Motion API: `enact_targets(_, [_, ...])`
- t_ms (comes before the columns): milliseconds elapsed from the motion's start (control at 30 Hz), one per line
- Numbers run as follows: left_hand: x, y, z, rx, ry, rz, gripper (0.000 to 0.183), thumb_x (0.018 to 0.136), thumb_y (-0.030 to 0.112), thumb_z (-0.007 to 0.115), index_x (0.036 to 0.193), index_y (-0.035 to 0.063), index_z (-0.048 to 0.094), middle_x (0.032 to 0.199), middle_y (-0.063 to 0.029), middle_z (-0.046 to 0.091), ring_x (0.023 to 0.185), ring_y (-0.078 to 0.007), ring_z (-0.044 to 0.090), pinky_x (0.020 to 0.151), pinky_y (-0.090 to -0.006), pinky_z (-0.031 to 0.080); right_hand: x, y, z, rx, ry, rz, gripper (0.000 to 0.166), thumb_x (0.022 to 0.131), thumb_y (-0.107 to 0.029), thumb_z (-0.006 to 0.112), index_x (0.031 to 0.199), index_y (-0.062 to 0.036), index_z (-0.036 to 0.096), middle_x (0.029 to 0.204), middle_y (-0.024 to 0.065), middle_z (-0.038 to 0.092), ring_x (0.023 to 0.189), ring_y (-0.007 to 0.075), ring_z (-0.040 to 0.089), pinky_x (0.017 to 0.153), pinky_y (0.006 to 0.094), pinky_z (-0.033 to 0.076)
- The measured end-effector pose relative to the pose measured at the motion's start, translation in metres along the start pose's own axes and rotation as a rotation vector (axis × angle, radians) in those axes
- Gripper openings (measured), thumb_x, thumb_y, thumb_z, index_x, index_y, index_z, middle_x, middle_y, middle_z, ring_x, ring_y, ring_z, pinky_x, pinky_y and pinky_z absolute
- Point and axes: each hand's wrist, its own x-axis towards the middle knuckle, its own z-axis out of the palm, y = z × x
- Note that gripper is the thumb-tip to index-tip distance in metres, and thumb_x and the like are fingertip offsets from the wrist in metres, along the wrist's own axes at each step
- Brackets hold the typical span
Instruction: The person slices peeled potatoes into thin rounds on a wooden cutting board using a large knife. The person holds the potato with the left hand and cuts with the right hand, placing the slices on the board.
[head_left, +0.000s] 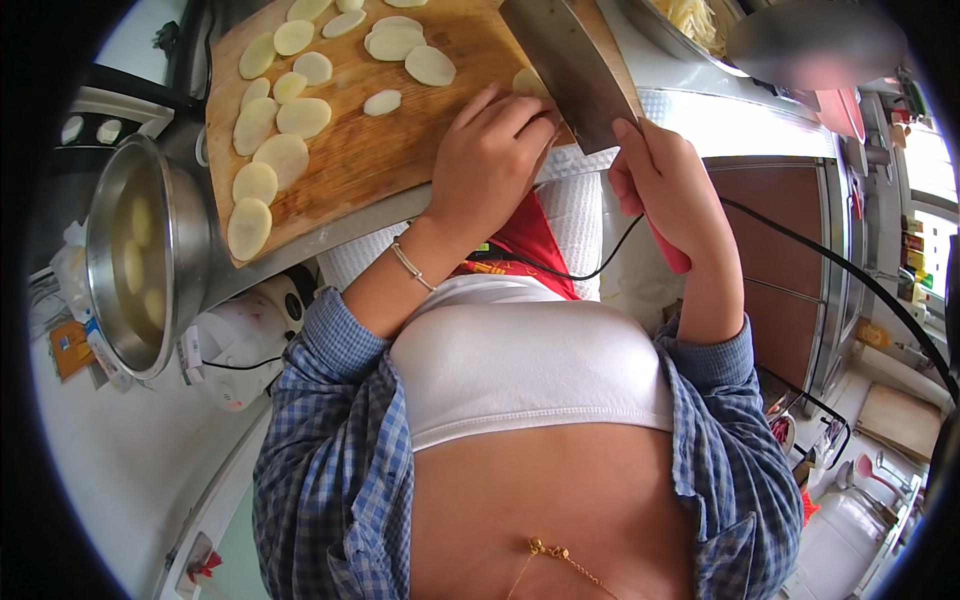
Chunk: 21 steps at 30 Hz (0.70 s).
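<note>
My right hand (664, 169) grips a Chinese cleaver (577, 75) by its red handle (673, 251). The broad blade slants over the right part of a wooden cutting board (360, 150). Close beside the blade, my left hand (495, 142) rests with curled fingers on a pale potato piece (529, 81), most of it hidden by the fingers and blade. Thin peeled potato slices lie across the board, such as a single slice (382, 103) left of my left hand and an overlapping pile (396, 41) farther back. More slices (255, 184) run along the left edge.
At the left, a steel bowl (169, 262) holds peeled potatoes (133, 266) in liquid. A bowl of pale shreds (686, 22) stands at the back right. The counter edge (322, 236) runs below the board. A black cable (840, 262) crosses the right side, by a brown cabinet (772, 225).
</note>
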Motion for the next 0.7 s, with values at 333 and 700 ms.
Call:
enact_targets(333, [0.0, 0.0, 0.0, -0.008, 0.002, -0.008, 0.015, 0.09, 0.006, 0.073, 0.105, 0.0038, 0.076, 0.105, -0.0069, 0.072, 0.096, -0.03, 0.069, 0.097, -0.0407, 0.057, -0.014, -0.003, -0.002, -0.068, 0.016, -0.044, 0.042, 0.111, -0.023, 0.05, 0.081, 0.0038, 0.06, 0.06, 0.0093, 0.063, 0.05, 0.0189, 0.063, 0.054, 0.0347, 0.052])
enact_targets(700, [0.0, 0.001, -0.002, -0.03, 0.002, -0.019, 0.017, 0.09, 0.007, 0.073, 0.107, 0.004, 0.075, 0.107, -0.0062, 0.072, 0.098, -0.0298, 0.069, 0.099, -0.0408, 0.057, -0.015, -0.016, -0.003, -0.112, -0.013, 0.015, 0.039, 0.112, -0.023, 0.049, 0.087, 0.0045, 0.061, 0.061, 0.011, 0.063, 0.052, 0.0206, 0.065, 0.054, 0.0356, 0.053])
